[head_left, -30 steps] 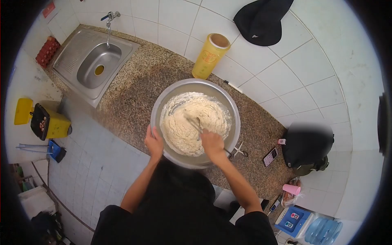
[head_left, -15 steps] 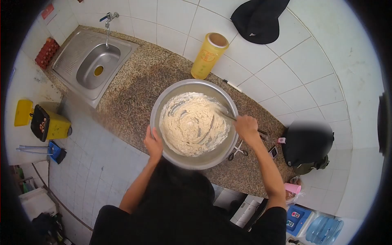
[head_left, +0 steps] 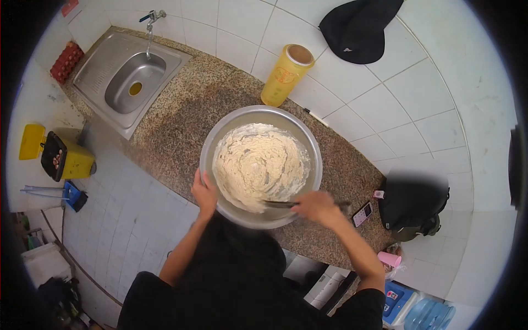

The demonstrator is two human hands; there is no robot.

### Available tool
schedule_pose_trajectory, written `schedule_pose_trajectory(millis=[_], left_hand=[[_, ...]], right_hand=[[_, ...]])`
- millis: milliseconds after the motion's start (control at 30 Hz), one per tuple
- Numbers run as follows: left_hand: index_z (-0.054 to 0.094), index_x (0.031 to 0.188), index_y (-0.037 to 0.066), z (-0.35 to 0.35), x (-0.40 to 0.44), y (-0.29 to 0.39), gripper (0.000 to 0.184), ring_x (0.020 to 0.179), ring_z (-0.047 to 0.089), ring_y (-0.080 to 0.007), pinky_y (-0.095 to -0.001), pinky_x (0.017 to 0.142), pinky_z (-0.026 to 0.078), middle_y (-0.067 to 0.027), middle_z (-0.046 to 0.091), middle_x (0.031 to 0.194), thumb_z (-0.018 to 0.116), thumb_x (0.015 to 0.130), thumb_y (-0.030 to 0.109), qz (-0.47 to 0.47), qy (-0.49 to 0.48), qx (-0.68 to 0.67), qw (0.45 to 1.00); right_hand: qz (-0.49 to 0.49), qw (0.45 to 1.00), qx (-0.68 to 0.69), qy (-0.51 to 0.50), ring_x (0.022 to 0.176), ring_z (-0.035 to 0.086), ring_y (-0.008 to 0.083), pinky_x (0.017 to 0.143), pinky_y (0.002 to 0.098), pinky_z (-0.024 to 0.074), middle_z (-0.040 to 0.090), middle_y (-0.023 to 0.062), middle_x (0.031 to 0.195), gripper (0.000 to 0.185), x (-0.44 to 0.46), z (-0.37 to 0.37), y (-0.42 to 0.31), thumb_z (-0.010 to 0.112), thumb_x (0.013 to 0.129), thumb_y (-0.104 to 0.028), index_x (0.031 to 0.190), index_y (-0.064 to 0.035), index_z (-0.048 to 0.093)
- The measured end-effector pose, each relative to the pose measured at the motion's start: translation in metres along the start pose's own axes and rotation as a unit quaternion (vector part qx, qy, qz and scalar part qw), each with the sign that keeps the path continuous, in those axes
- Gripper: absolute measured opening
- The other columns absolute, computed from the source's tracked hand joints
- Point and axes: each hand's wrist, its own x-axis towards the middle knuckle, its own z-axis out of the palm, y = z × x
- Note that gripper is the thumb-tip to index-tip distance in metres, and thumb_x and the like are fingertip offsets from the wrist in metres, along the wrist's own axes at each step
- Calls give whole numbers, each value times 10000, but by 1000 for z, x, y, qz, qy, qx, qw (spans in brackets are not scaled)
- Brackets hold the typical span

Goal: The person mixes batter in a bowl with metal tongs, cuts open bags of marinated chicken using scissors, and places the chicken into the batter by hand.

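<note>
- Mixture [head_left: 258,159], pale and thick, lay ridged in rough rings across the floor of the wide metal bowl [head_left: 314,159].
- The bowl stood on the speckled counter [head_left: 181,132], directly in front of me, between my two hands.
- My right hand [head_left: 317,208] was above the bowl's near right rim, fingers closed around a dark utensil [head_left: 280,204]. The hand's outline was blurred.
- The utensil ran nearly crosswise in my view; its inner end was in the mixture, at the near side. Shape of that end could not be made out. A blurred stretch of it showed past my hand to the right.
- My left hand [head_left: 204,195] was at the bowl's left side, thumb up at the rim, other fingers along the outside. Whether they were clamped or only resting, I could not tell.
- A yellow cylinder [head_left: 287,75] stood just beyond the far rim.
- A phone [head_left: 362,214] lay to the right, near a black bag [head_left: 412,201].
</note>
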Motion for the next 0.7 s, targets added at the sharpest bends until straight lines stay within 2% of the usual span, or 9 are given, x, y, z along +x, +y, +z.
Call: schedule_pose_trajectory(millis=[33, 100, 200, 300, 367, 433, 500, 600, 700], left_hand=[[596, 1249, -88, 0, -1, 0, 395, 1020, 660, -457, -465, 874, 517, -306, 674, 1097, 539, 992, 207, 5, -5, -19, 1000], [593, 1251, -92, -1, -1, -2, 400, 1020, 659, -458, -464, 876, 516, -308, 673, 1097, 539, 993, 209, 15, -15, -55, 998], [591, 1253, -98, 0, -2, -6, 411, 1025, 656, -462, -461, 882, 513, -313, 670, 1102, 544, 994, 218, 6, -17, -52, 998], [592, 1254, -102, 4, 0, -10, 428, 1033, 654, -461, -460, 887, 512, -316, 668, 1108, 548, 995, 236, -5, -3, -23, 1000], [594, 1254, -100, 3, 1, -6, 434, 1035, 654, -460, -460, 890, 511, -318, 665, 1113, 550, 995, 246, -9, -9, -23, 1000], [598, 1251, -100, 4, 2, -6, 439, 1038, 653, -459, -460, 893, 510, -321, 662, 1119, 551, 995, 253, -12, -9, -24, 1000], [603, 1246, -100, 6, 1, -12, 441, 1041, 653, -459, -461, 896, 510, -324, 659, 1123, 552, 994, 258, -16, -5, -25, 1000], [607, 1241, -103, 2, 3, -9, 440, 1048, 652, -458, -459, 901, 510, -324, 656, 1134, 554, 992, 256, -30, 1, -8, 1000], [611, 1234, -106, -4, 2, -2, 438, 1050, 653, -455, -454, 903, 510, -321, 659, 1133, 553, 991, 254, -19, 3, -12, 1000]], right_hand=[[44, 997, -42, -37, 922, 715, 345, 788, 452, 560, 724, 193, 971, 407, -4, -23, 8, 618, 892, -449, 981, -75, 752], [106, 991, -84, -16, 893, 728, 328, 774, 440, 568, 737, 174, 954, 407, 5, -32, 39, 633, 884, -454, 979, -80, 761], [186, 978, -78, 59, 958, 715, 322, 793, 461, 570, 738, 133, 936, 439, 25, -43, 59, 600, 922, -502, 1023, -99, 742], [183, 965, 27, 188, 891, 720, 348, 751, 456, 578, 726, 174, 907, 447, 56, -30, 38, 578, 951, -465, 1036, -45, 704], [80, 945, -11, 318, 779, 708, 362, 704, 485, 556, 712, 161, 826, 346, 111, 41, 30, 568, 958, -367, 927, -61, 726], [94, 955, 90, 266, 814, 698, 376, 744, 500, 547, 712, 165, 841, 354, 97, 38, -27, 533, 980, -369, 976, -63, 712], [27, 971, 96, 217, 879, 687, 389, 811, 510, 533, 708, 182, 882, 374, 76, 49, -48, 531, 973, -394, 1015, -59, 693], [8, 982, 168, 91, 941, 680, 393, 878, 508, 520, 704, 214, 942, 418, 37, 44, -31, 542, 950, -440, 1043, -63, 699], [57, 993, 103, 20, 974, 677, 393, 879, 497, 526, 701, 227, 989, 458, 11, 17, 16, 551, 920, -483, 1072, -84, 718]])
